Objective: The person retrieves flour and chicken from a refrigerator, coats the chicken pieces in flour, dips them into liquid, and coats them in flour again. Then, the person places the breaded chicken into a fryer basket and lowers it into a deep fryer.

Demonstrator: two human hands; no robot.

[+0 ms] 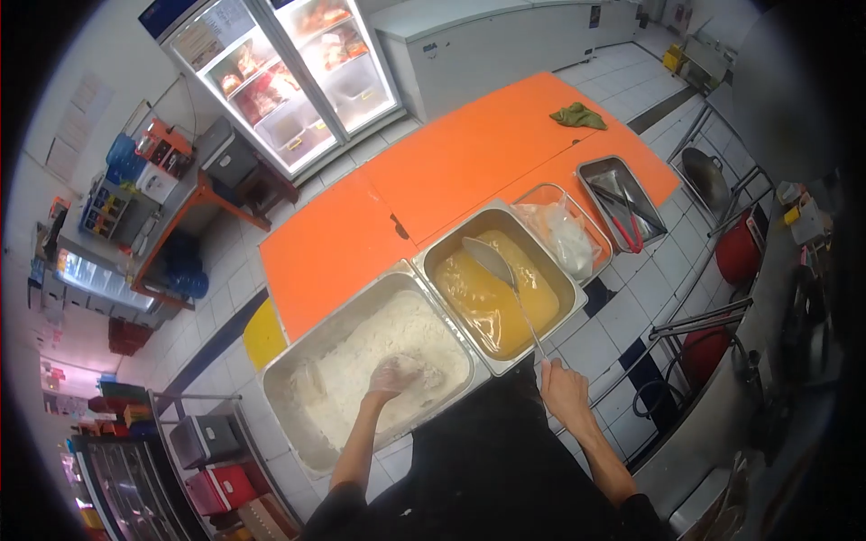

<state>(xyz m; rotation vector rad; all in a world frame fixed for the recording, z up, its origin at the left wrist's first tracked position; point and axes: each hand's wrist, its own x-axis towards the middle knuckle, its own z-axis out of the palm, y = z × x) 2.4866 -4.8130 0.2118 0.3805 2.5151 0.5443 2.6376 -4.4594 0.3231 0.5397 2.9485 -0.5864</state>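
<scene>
My left hand [392, 377] is down in the white flour [361, 338] that fills a deep steel pan [290, 435]. Flour coats its fingers and partly hides them, beside a floury lump [428, 375]. With my right hand [564, 389] I grip the end of the handle of a long-handled skimmer [490, 261]. Its broad, shallow grey head rests in yellowish liquid batter [496, 317], inside a second steel pan [570, 305] to the right of the flour.
Both pans adjoin an orange table [433, 153]. To the right are a plastic bag [570, 239] in a wire-rimmed basket and a metal tray [606, 171] with red-handled tongs [627, 233]. A green cloth [578, 115] lies at the far end. A glass-door fridge [298, 86] stands behind.
</scene>
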